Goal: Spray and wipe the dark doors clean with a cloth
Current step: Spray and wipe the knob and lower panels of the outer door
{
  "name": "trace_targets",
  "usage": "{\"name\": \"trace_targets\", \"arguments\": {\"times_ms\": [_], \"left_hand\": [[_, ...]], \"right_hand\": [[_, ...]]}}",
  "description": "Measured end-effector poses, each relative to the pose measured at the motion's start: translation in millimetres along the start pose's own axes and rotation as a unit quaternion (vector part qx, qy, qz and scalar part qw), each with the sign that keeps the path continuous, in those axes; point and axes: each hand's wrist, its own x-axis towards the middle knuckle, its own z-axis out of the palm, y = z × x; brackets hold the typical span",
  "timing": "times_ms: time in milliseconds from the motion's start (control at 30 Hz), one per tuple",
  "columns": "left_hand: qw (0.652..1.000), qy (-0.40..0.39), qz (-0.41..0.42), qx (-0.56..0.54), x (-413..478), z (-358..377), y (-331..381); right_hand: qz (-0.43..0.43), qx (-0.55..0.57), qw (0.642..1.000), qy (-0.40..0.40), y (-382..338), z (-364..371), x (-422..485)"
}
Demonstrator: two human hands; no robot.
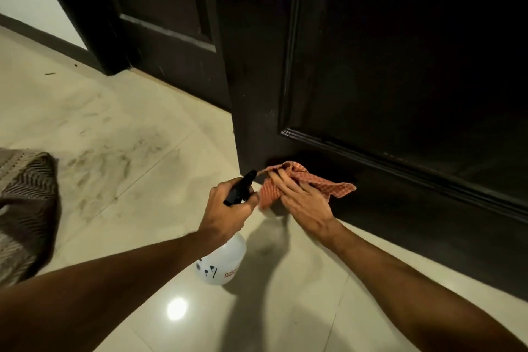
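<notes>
The left grip [227,210] curls round the black head of the bottle [221,263], low over the floor [128,128]. The right grip [303,200] clutches the orange cloth [325,181] at the bottom corner of the door [400,66].

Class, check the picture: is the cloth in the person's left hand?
No, the right hand holds the cloth by the door; the left hand grips the spray bottle.
</notes>
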Motion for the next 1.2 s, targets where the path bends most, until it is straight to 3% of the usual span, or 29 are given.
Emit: {"name": "trace_targets", "arguments": {"times_ms": [33,100,200,333,433,500,600,667,733,800,867,933,967,1033,1100,1200], "left_hand": [[1.000,0.004,-0.009,-0.010,1.4,-3.2,-1.4],[1.000,0.010,-0.011,-0.014,5.2,-8.9,-6.5],[1.000,0.024,-0.016,-0.009,8.4,-17.3,-11.9],[0.999,0.039,-0.009,-0.015,10.3,-23.8,-10.1],[0.998,0.050,-0.009,-0.032,15.2,-29.9,-10.4],[0.998,0.055,-0.010,-0.034,17.3,-35.3,-9.6],[0.996,0.075,-0.009,-0.045,20.2,-44.3,-7.6],[0.995,0.081,-0.012,-0.052,19.3,-48.8,-5.8],[0.995,0.084,-0.009,-0.057,18.0,-51.7,-4.7],[0.995,0.086,-0.001,-0.058,18.8,-52.3,-4.0],[0.995,0.085,0.009,-0.058,18.2,-50.8,-5.3],[0.995,0.085,0.012,-0.057,17.2,-46.4,-3.0],[0.995,0.084,0.013,-0.056,16.3,-43.9,-1.2],[0.995,0.073,0.018,-0.058,14.4,-39.1,9.0],[0.996,0.062,0.033,-0.057,14.9,-32.9,20.5],[0.995,0.051,0.060,-0.057,16.6,-22.3,31.3]], "right_hand": [[-0.024,-0.020,0.999,-0.035,4.6,2.9,-0.1],[0.021,-0.025,0.999,0.008,16.0,-8.4,-6.4],[0.009,0.255,0.966,-0.044,10.3,-43.4,11.4],[-0.142,0.163,0.976,-0.027,-16.4,-39.1,67.5],[-0.094,0.118,0.983,-0.104,-16.5,-15.1,103.2],[0.009,0.226,0.973,-0.053,-12.7,-14.7,119.3],[0.075,0.216,0.972,-0.061,-3.7,-21.0,127.6],[0.022,0.222,0.971,-0.086,-10.9,-43.2,121.6],[-0.099,0.194,0.972,-0.093,-22.6,-48.3,111.5],[-0.046,0.267,0.959,-0.076,-16.3,-82.6,112.9],[-0.012,0.257,0.966,-0.023,-0.2,-90.5,111.3],[0.033,0.237,0.965,0.107,27.2,-94.2,96.4],[0.043,0.142,0.982,0.117,31.2,-93.7,85.0],[-0.026,-0.019,0.990,0.135,29.7,-73.9,58.1],[-0.035,-0.012,0.995,0.089,32.5,-76.8,50.1],[0.061,-0.013,0.984,0.167,46.9,-108.6,52.1]]}}
